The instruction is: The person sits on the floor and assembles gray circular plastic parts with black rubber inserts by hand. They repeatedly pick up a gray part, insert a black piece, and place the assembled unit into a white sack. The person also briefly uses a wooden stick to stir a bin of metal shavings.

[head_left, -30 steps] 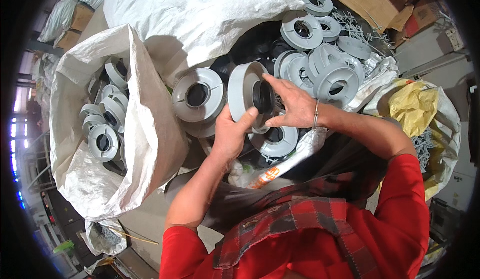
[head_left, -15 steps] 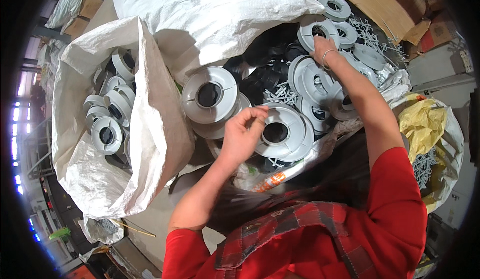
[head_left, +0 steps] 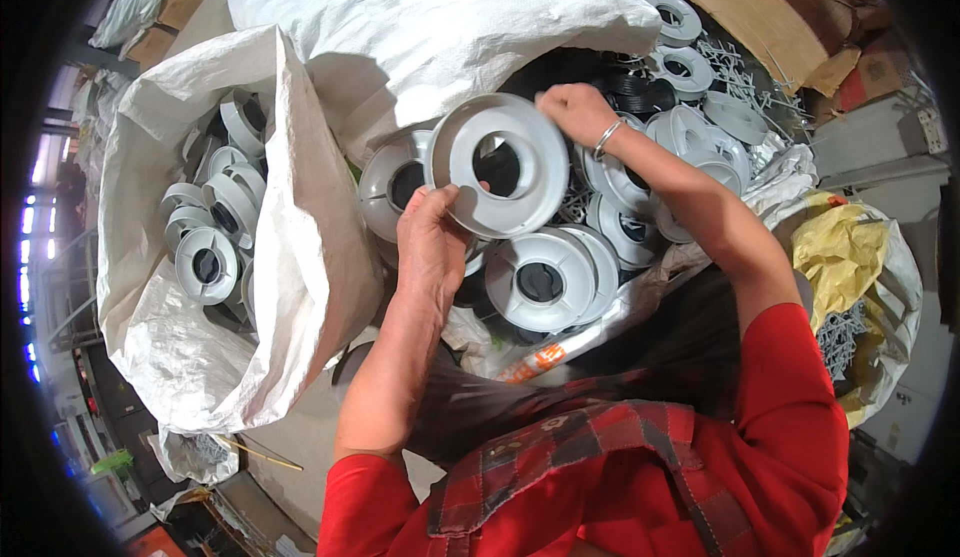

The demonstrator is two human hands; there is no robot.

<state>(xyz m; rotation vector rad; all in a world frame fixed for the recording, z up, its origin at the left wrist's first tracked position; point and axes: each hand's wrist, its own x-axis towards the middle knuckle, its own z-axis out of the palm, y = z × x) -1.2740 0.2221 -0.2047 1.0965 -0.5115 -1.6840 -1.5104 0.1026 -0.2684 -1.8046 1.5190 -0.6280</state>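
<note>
A grey plastic ring [head_left: 462, 162] with a wide rim and a round centre hole is held up in front of me. My left hand [head_left: 432, 229] grips its lower left edge, thumb on the face. At the ring's upper right rim is my right hand [head_left: 580, 115], closed and slightly blurred; whether its fingertips pinch the rim or some small thing cannot be seen. Beneath the ring lie more grey flanged rings [head_left: 540, 282], stacked and overlapping. One further ring [head_left: 385, 185] is partly covered at the left.
An open white woven sack [head_left: 325, 247] with several grey rings stands at left. A large white sack [head_left: 440, 27] lies behind. Black round parts [head_left: 635, 92] and pale pronged pieces [head_left: 735, 72] lie beyond the right hand. A yellow-lined bag [head_left: 840, 247] stands right, cardboard [head_left: 750, 12] far right.
My right hand has come left from the far pile, and a grey ring is now raised between the hands. The left hand has moved left and closed on it. The near stacked rings have shifted slightly.
</note>
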